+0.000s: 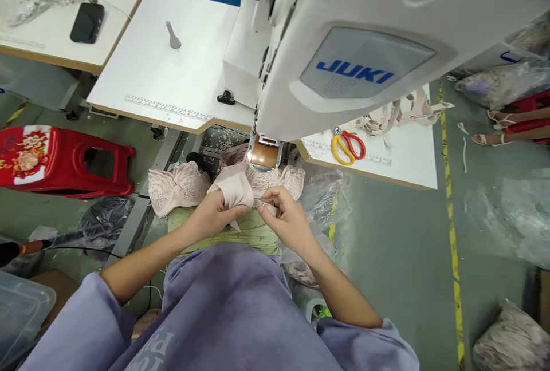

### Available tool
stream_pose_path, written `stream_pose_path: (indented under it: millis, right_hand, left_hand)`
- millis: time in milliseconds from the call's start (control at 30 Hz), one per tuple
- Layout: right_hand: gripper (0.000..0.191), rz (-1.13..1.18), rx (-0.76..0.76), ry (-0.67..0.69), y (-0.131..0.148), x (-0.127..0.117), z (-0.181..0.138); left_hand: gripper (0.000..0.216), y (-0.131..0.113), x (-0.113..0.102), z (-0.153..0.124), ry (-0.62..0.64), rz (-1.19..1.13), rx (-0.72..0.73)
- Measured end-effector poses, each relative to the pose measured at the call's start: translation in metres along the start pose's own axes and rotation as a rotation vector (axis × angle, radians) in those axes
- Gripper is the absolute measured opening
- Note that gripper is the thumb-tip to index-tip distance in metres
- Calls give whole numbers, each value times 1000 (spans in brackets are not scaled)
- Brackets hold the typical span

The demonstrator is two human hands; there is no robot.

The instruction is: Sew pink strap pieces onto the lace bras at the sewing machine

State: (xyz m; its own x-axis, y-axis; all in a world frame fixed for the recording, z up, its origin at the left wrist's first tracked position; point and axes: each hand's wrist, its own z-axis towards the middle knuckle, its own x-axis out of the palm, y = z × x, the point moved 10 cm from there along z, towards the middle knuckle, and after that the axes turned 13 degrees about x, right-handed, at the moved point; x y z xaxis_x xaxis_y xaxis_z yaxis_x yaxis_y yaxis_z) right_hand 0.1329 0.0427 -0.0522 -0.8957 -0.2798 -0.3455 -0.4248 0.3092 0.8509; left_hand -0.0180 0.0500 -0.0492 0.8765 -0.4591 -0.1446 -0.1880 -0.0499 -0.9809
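A pale pink lace bra (178, 186) lies across my lap, right under the head of a white sewing machine (275, 85). My left hand (217, 210) is closed on a smooth, folded wing of the bra, thumb on top. Close beside it, my right hand (286, 216) pinches a narrow pale strip (267, 206) joined to the same garment. The two hands are a short gap apart, just in front of the machine's metal-and-amber guard (264, 154). The needle area is hidden behind the guard and fabric.
Red-and-yellow scissors (349, 146) and pale strips (397, 113) lie on the right tabletop (412, 159). A ruler (167, 109) runs along the left tabletop's edge. A red stool (73, 162) stands left. A phone (87, 22) rests on another table. A person's feet (492, 139) show at right.
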Motion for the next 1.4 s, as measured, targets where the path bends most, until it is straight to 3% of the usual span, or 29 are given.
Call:
stream_pose_path:
  millis: [133,333,633,833,1000,1200,1300,1400]
  right_hand:
    - [13,-125,-17,5,8,2,-4]
    - [12,-188,-68,32,22,2,-7]
    - [13,-51,-11,200,16,7,12]
    - [23,226,159,229,-1,11,15]
    - [26,237,177,177,-3,8,11]
    - [19,-31,-50,-15,26,-11,2]
    - [17,26,-5,65,29,-13,7]
    - [19,236,63,198,36,-18,17]
  left_hand:
    - [25,-3,7,-3,26,-7,-59]
    - [23,-14,5,-4,-13,125,-14]
    - [34,3,-4,6,-3,44,-138]
    - [33,11,-1,12,-42,-186,-167]
    - [32,10,5,14,-108,-300,-141]
    - [28,-12,1,13,-165,-164,-89]
    - [35,-10,-4,6,-123,-72,-73]
    - [52,0,-17,-3,-239,-165,34]
